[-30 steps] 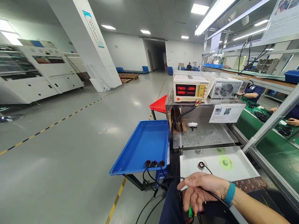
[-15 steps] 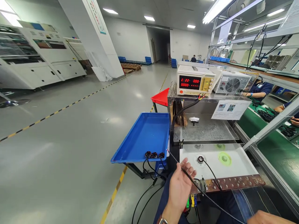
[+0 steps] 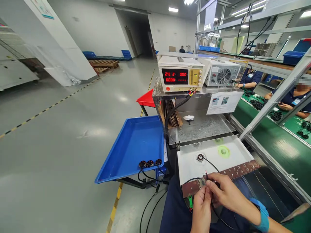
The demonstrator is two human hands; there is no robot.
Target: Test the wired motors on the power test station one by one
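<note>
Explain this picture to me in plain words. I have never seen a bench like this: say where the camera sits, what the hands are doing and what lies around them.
The camera sits on a person's head and looks down at their own two bare hands; there is no robot. The left hand and right hand meet at the near end of a brown strip with holes, pinching the thin black wire of a small round motor that sits on a white plate. A green disc lies there too. To the left, a blue tray holds three more motors. Behind stands a power supply with red digits. Other people work at the green conveyor on the right.
</note>
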